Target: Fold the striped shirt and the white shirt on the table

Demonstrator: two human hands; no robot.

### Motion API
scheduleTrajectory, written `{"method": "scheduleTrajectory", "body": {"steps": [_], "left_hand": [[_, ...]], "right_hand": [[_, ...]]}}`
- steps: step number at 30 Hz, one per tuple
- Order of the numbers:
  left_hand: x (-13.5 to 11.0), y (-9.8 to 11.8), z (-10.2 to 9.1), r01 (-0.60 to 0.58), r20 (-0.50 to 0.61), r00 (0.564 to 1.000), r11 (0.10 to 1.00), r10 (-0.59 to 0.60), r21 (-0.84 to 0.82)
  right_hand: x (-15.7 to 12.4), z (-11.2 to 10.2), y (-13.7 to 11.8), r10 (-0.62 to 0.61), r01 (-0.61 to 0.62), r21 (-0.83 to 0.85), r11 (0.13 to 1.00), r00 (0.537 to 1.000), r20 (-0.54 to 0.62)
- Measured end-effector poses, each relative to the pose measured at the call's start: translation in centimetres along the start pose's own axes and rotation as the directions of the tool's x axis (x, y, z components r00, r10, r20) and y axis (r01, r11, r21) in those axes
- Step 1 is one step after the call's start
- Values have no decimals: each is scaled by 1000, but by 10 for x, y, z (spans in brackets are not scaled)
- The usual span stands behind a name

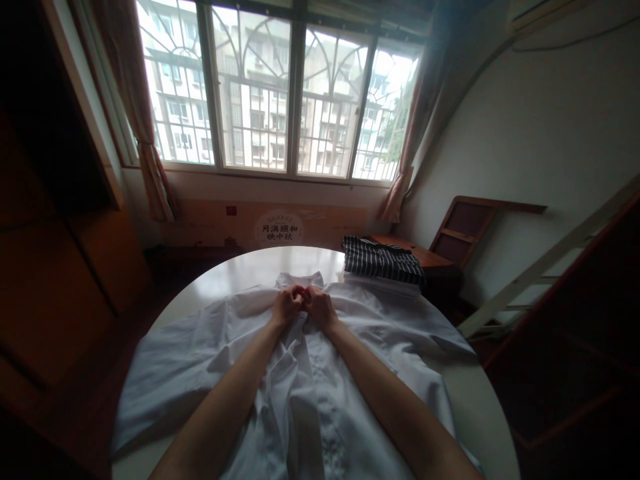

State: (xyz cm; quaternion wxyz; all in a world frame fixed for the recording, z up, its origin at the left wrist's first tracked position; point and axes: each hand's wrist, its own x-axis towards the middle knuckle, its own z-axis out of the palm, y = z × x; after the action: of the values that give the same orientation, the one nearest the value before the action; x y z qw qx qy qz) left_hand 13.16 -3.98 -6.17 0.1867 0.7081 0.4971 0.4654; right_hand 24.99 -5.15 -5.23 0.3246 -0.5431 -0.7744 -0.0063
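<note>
A white long-sleeved shirt lies spread front side up, its collar pointing away from me and its sleeves out to both sides. Below the collar the front edges part in a narrow gap. My left hand and my right hand meet just under the collar, fingertips together and closed on the shirt's front. Whether a button sits between the fingers is too small to make out. Wrinkled cloth bunches below my left hand.
The shirt rests on a round white table. Folded clothes, a black striped garment on top of white ones, are stacked at its far right. Behind stand a wooden desk and a chair; a pale ladder leans at right.
</note>
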Motion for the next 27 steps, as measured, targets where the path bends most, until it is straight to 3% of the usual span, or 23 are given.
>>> {"method": "scheduleTrajectory", "body": {"steps": [12, 27], "left_hand": [[0, -2, 1, 11, -10, 1000, 1000, -11, -25], [-1, -5, 1, 40, -14, 999, 997, -41, -71]], "right_hand": [[1, 3, 3, -8, 9, 25, 1000, 1000, -30], [1, 7, 8, -22, 22, 19, 1000, 999, 30]]}}
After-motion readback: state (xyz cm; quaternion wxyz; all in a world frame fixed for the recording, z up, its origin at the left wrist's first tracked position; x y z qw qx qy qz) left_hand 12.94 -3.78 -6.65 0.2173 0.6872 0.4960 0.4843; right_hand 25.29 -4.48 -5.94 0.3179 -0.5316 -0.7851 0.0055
